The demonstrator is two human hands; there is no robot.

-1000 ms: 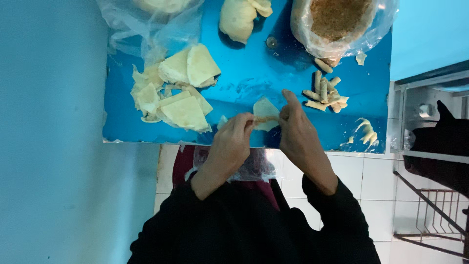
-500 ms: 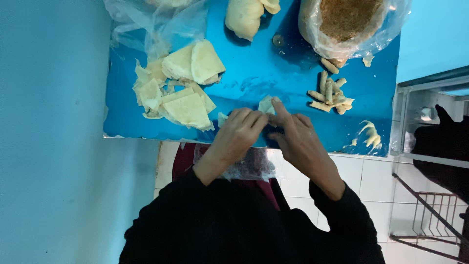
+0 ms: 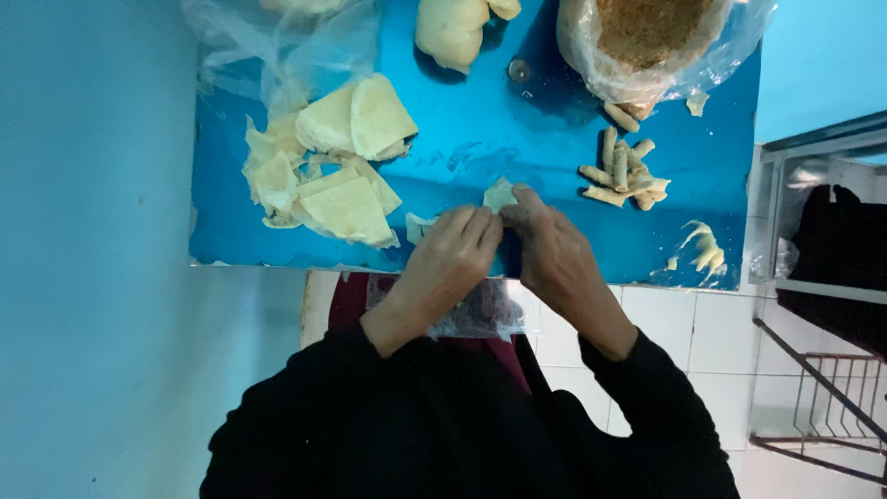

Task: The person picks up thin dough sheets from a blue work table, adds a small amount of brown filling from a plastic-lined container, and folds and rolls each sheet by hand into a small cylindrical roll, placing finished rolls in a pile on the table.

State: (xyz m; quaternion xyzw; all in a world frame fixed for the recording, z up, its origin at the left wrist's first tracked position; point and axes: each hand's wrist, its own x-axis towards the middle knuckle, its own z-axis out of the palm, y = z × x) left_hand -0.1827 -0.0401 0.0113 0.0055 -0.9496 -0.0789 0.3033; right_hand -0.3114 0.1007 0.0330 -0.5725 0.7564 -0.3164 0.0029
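Observation:
Both hands meet over the near edge of a blue table (image 3: 480, 139). My left hand (image 3: 450, 259) and my right hand (image 3: 547, 249) press together on a pale pastry sheet (image 3: 500, 194), whose corner sticks out past the fingertips. Most of the sheet is hidden under the fingers. A stack of triangular pastry sheets (image 3: 342, 176) lies to the left. A small heap of finished rolls (image 3: 621, 171) lies to the right.
A bag of brown filling (image 3: 651, 32) stands at the far right of the table. A lump of dough (image 3: 453, 32) and a clear plastic bag (image 3: 277, 42) sit at the far side. Scraps (image 3: 702, 245) lie near the right edge. A metal rack (image 3: 822, 388) stands at right.
The sheet was held open between both hands; the fingers have since closed over it and rolled it down onto the table.

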